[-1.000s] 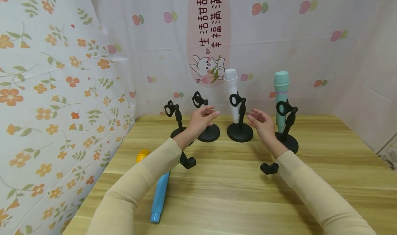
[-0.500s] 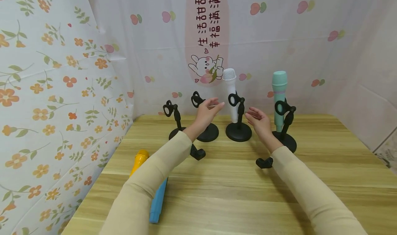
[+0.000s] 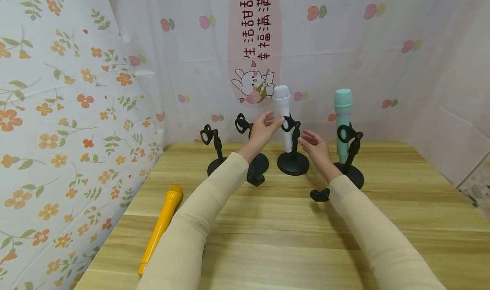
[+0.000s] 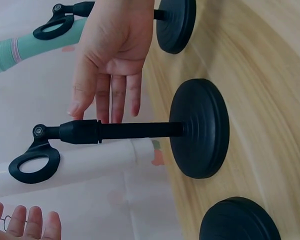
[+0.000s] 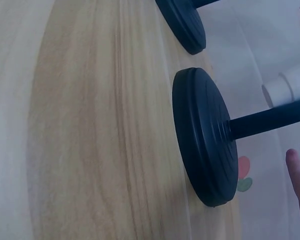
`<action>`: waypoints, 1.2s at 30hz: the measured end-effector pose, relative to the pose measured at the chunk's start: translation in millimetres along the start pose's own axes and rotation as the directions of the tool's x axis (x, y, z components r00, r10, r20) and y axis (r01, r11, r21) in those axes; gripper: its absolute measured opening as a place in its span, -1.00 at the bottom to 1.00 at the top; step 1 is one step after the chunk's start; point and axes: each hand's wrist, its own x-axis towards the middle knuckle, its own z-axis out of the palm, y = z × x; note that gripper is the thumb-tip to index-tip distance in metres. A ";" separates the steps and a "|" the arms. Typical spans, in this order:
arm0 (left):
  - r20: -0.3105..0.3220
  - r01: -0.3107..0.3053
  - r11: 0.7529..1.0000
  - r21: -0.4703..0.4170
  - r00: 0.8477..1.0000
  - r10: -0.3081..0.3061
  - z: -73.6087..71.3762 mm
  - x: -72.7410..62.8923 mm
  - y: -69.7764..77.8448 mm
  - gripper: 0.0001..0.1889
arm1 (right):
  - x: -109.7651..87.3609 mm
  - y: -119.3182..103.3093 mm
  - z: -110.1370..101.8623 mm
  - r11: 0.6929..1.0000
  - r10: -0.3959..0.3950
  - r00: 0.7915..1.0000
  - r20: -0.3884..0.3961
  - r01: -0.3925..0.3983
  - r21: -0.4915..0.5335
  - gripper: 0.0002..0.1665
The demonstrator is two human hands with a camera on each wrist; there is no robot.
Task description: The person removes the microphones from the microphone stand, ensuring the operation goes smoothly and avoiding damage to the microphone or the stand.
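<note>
My left hand (image 3: 262, 132) reaches to the left side of a black microphone stand (image 3: 295, 143), its thumb tip overlapping the stand's ring clip in the head view. On the other side, my right hand (image 3: 318, 154) has its fingers beside the pole. Both hands have loosely extended fingers and grip nothing. A white microphone (image 3: 282, 105) rises upright behind this stand's clip. In the left wrist view the thumb of the right hand (image 4: 115, 45) comes right up to the pole. The right wrist view catches only fingertips (image 5: 296, 170) near the stand's round base (image 5: 202, 137).
A mint-green microphone (image 3: 343, 105) rises behind another stand (image 3: 349, 154) at the right. Two further stands, one at the far left (image 3: 217, 149) and one partly behind my left hand (image 3: 242, 123), show no microphone. A yellow microphone (image 3: 162, 222) lies at the table's left.
My left hand has moved right, from in front of the second stand to the stand with the white microphone. My right hand has shifted slightly left. The left sleeve now covers the blue microphone.
</note>
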 end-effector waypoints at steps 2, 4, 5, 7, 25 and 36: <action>-0.003 0.009 1.000 -0.015 1.000 -0.009 2.1 4.3 0.1 -0.34 | 0.5 -1.3 0.8 1.000 0.005 1.000 0.014 -0.005 -0.008 -0.24; -0.008 0.026 0.999 -0.040 1.000 -0.026 4.3 9.2 0.4 -0.33 | 1.2 -2.4 1.4 1.000 0.012 1.000 0.018 -0.012 -0.005 -0.24; -0.008 0.036 0.998 -0.055 0.999 -0.036 5.3 11.7 0.7 -0.33 | 1.7 -2.7 1.7 1.000 0.016 1.000 0.020 -0.017 0.004 -0.24; -0.009 0.058 0.995 -0.083 0.998 -0.059 7.3 16.7 1.2 -0.32 | 2.8 -3.2 2.4 0.999 0.027 0.999 0.017 -0.028 0.041 -0.23; 0.001 0.113 0.917 -0.383 0.993 -0.122 14.9 46.8 -8.9 -0.38 | 12.3 -4.0 8.5 0.925 0.096 0.993 0.070 -0.115 0.363 -0.33; 0.016 0.124 0.922 -0.368 0.992 -0.127 23.1 50.1 -6.2 -0.38 | 12.1 -6.9 13.5 0.899 0.107 0.991 0.078 -0.130 0.417 -0.50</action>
